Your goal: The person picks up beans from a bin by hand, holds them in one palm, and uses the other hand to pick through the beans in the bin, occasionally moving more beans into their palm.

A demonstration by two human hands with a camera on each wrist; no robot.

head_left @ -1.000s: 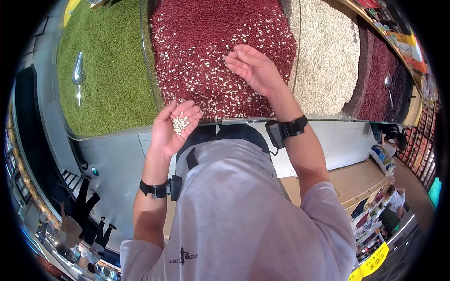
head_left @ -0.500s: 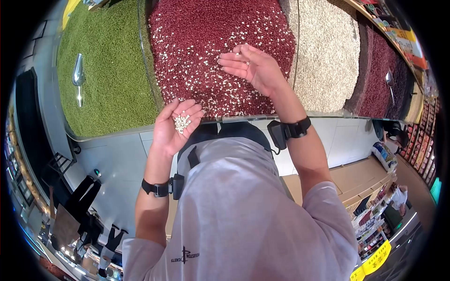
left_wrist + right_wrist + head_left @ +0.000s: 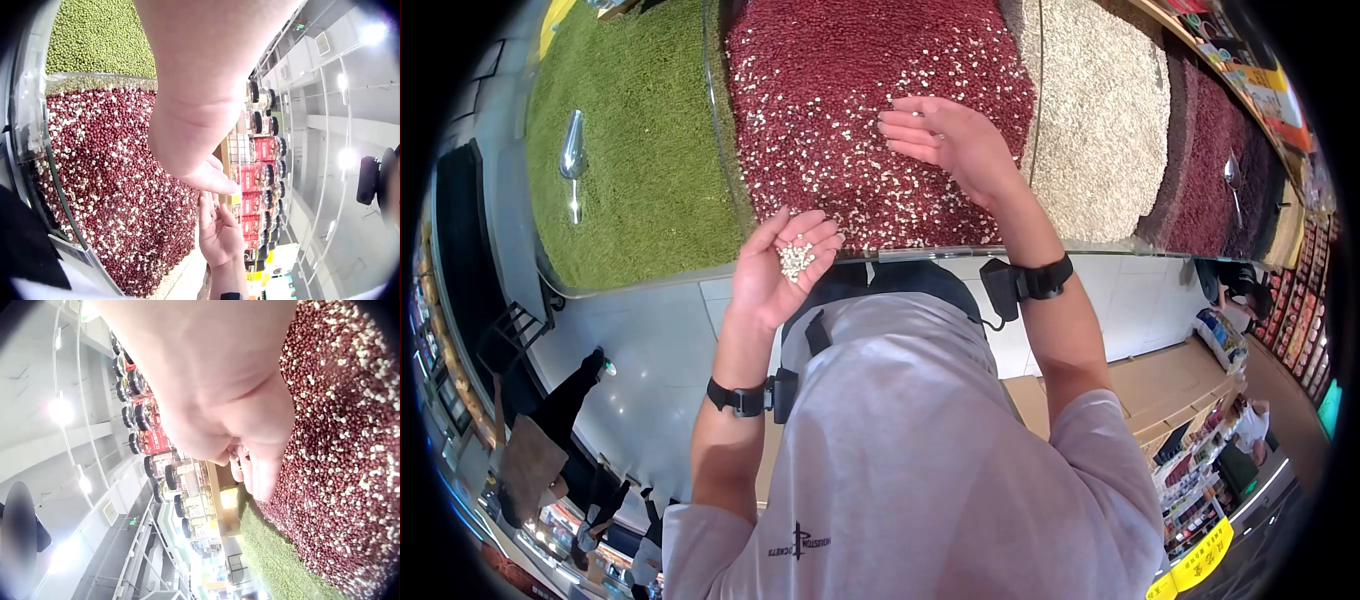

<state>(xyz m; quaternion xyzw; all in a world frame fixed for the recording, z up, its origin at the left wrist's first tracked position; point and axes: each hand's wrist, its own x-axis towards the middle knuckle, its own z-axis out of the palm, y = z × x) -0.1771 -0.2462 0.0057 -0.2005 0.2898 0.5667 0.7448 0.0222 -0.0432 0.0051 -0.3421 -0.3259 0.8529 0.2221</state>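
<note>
Palm up at the front edge of the red bean bin, the left hand (image 3: 778, 268) cups a small heap of white beans (image 3: 797, 261). Its fingers are slightly bent and spread. The right hand (image 3: 960, 145) is over the red beans (image 3: 800, 40), palm turned partly up, fingers extended to the left, with a few white beans at the fingers. White beans lie scattered across the red ones. In the right wrist view the right hand (image 3: 244, 425) hides most of what lies on its palm.
Green beans (image 3: 640, 130) with a metal scoop (image 3: 572, 150) fill the left bin. White beans (image 3: 1100, 120) fill the bin on the right, beyond a clear divider. Darker beans and another scoop (image 3: 1232, 172) are farther right. Jars (image 3: 253, 187) stand on shelves behind.
The right hand has shifted slightly right and its palm has turned more sideways. The left hand, with its white beans, has moved slightly right.
</note>
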